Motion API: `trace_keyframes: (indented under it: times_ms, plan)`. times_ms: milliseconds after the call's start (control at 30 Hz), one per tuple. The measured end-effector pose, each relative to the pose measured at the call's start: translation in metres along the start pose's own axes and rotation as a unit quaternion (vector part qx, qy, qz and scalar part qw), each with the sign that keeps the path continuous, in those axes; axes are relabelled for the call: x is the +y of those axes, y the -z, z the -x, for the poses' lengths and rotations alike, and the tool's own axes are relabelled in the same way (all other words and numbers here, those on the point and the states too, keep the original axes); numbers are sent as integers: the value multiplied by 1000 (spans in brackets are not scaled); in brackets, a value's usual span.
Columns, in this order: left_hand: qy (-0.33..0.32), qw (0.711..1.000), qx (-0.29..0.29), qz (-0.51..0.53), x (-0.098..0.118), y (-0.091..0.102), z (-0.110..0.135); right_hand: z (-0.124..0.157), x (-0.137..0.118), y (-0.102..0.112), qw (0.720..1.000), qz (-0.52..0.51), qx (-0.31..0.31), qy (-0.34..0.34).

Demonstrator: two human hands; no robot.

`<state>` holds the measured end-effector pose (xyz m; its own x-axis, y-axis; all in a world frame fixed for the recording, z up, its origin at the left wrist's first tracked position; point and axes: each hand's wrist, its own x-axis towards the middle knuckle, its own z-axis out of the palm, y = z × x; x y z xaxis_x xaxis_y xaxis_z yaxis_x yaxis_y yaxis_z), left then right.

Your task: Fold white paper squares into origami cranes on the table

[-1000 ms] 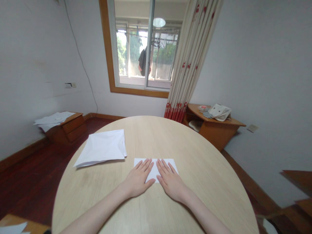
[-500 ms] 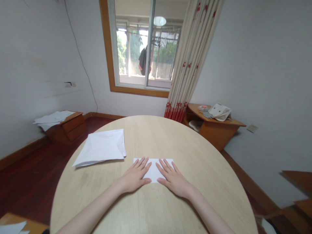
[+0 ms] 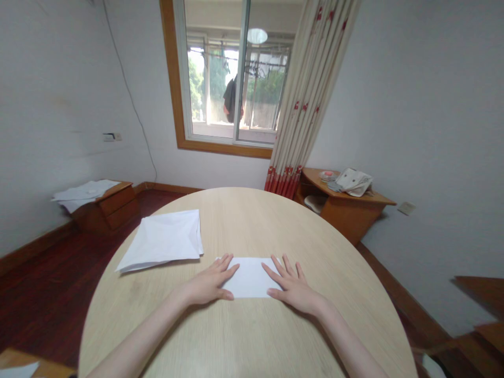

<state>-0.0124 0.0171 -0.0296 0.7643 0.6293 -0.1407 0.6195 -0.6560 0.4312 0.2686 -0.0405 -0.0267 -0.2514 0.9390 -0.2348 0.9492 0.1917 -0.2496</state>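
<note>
A folded white sheet of paper lies flat on the round light-wood table in front of me. My left hand rests open on the sheet's left end, fingers stretched out and flat. My right hand lies open on its right end, fingers spread. The bare middle of the sheet shows between the two hands. Both forearms reach in from the bottom of the view.
A stack of white paper lies on the table's left part. A low wooden cabinet with papers stands by the left wall. A wooden side table with a bag stands right, beside a curtain and window.
Both hands have slid apart along the sheet, left hand leftward and right hand rightward, uncovering its middle. They stay flat on the paper.
</note>
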Motion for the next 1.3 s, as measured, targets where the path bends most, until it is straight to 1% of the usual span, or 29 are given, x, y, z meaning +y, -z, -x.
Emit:
trace_keyframes:
  times_ms: [67,167,333,467,667,867,1133,1300]
  plan:
    - [26,999,-21,17,3,7,2,2,4,6,999,-10,-33,-39]
    - [48,998,-33,19,3,14,5,4,7,13,996,-19,-50,-68]
    - [61,997,-37,16,-1,16,7,7,14,19,995,-30,-44,-86]
    - [52,998,-30,32,-4,17,7,8,17,20,995,-35,-37,-81]
    - [33,998,4,50,-9,15,8,4,17,18,996,-24,-8,-90]
    - [15,996,57,63,-9,12,6,1,18,17,996,-26,-1,-89]
    - [-19,992,109,60,-9,12,5,2,20,16,996,-59,28,-62]
    - [-22,989,131,66,-9,10,4,1,17,18,993,-94,45,-63]
